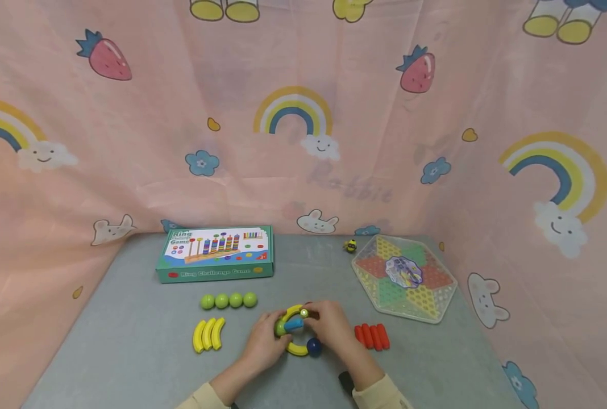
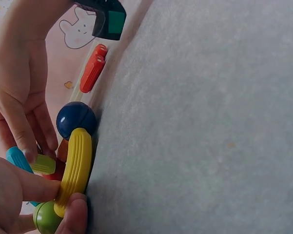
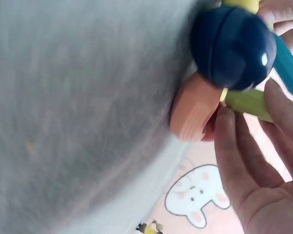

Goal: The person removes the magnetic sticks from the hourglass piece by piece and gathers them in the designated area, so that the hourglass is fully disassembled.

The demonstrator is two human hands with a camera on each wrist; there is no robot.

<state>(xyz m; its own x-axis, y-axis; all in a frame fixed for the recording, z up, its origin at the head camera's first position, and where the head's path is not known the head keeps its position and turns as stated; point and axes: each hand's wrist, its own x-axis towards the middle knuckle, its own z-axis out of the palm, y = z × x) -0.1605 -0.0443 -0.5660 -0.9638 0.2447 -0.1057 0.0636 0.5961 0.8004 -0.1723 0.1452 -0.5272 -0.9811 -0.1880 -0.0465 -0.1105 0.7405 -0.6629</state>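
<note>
A ring of magnetic balls and curved sticks lies on the table between the hands. It has a green ball (image 1: 280, 328), a dark blue ball (image 1: 314, 346), a yellow curved stick (image 1: 298, 350) between them, and an orange curved stick (image 3: 194, 109) beyond the blue ball. My left hand (image 1: 264, 341) grips the ring's left side, thumb and finger on the yellow stick (image 2: 77, 163) by the green ball. From that ball a blue stick (image 1: 294, 324) points up. A yellow-green stick (image 3: 248, 103) is pinched in my right hand (image 1: 329, 326), over a partly hidden red ball (image 3: 209, 129).
Left of the ring lie several green balls (image 1: 236, 300) and yellow curved sticks (image 1: 208, 334). Several red sticks (image 1: 372, 336) lie to the right. Farther back are a game box (image 1: 216, 272), a small bee figure (image 1: 350, 246) and a hexagonal checkers board (image 1: 393, 295).
</note>
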